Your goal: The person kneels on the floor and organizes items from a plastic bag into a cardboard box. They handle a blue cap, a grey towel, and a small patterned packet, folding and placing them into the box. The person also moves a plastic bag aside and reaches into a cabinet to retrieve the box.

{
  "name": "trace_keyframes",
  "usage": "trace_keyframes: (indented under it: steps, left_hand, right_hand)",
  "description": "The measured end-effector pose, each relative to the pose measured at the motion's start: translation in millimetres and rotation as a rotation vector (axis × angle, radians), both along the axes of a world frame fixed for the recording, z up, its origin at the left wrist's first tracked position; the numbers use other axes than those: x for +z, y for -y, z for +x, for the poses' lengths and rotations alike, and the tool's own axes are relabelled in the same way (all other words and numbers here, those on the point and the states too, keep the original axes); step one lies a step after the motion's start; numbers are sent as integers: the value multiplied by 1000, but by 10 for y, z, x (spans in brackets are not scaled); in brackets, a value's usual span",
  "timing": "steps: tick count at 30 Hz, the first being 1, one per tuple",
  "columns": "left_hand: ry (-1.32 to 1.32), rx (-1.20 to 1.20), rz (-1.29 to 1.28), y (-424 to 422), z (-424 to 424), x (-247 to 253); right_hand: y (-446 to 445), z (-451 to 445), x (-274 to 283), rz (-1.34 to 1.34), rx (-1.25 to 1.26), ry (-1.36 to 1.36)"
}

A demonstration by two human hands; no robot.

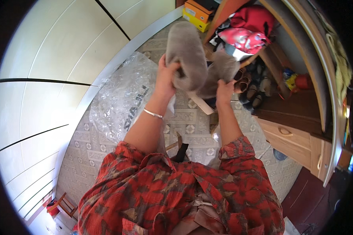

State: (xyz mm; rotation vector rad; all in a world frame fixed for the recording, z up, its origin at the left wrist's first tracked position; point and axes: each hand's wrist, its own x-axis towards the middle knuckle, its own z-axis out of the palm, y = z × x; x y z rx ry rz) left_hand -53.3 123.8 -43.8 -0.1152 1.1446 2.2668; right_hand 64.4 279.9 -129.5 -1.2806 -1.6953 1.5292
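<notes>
My left hand [166, 77] grips a thick, fluffy grey-brown fur piece [185, 50], rounded at its far end, with a dark opening near my fingers. A second fluffy grey-brown piece [223, 66] is in my right hand [225, 91], held by its near edge. Whether the two pieces are joined is hidden where they overlap. A pale beige strip [202, 104] hangs below them, between my wrists. Left of my left forearm, a large clear plastic bag [120, 97] bearing dark writing lies crumpled on the patterned floor [191, 117].
Cream panelled doors [47, 58] line the left side. Orange [195, 11] and yellow [194, 21] boxes stand at the far end. On the right, red clothing [253, 19] lies above several shoes [254, 94], beside a wooden cabinet with a drawer [285, 131].
</notes>
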Motion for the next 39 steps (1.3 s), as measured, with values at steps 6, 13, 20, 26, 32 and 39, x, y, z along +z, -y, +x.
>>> trace_keyframes:
  steps: [6,13,20,26,32,39]
  left_hand:
    - [-73,-452,-181,-105,358,-402]
    - [71,-170,210,-327,338,-202]
    - [337,-314,215,-334,253,-123]
    - [359,-537,646,-590,328,28]
    - [-66,-328,383,-484,217,-129]
    - [-797,-84,-465,-238,-127,-229]
  right_hand:
    - [-82,516,651,-211,596,-124]
    - [-409,516,683,-21,172,-202]
    - [-368,459,861,-691,113,-1015]
    - [-189,325,961,-861,299,-1074]
    - [-61,251,852,-870,308,-867]
    - [-96,240,934,-608,216,-490]
